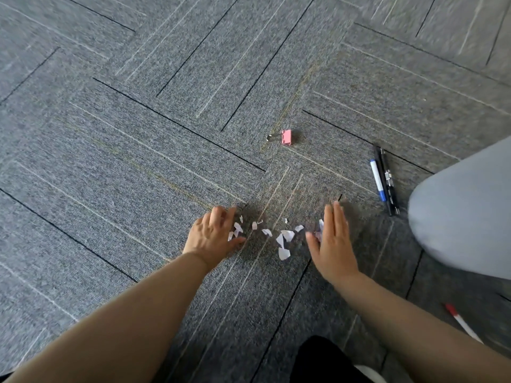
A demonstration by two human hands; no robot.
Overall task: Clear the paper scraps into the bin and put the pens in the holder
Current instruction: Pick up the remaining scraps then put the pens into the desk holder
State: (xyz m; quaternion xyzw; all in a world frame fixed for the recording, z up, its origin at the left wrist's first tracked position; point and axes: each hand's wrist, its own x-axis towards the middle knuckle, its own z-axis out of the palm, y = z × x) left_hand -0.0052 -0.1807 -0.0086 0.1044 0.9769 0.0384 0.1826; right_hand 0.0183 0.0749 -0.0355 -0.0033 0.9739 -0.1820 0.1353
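On the grey carpet-tile floor (138, 139), small torn white paper scraps (284, 236) lie scattered between the person's hands. The left hand (213, 234) rests at the scatter's left end, touching the nearest bits, and the right hand (334, 241) at its right end. Beyond the scraps lies a pink metal binder clip (287, 137). Right of the right hand, a blue-capped white plastic marker (377, 180) lies just beside slim black pens (386, 178), with a grey-trousered knee (464, 211) further right. Nearer the person, a red-tipped white pen (462, 323) lies right of the right forearm.
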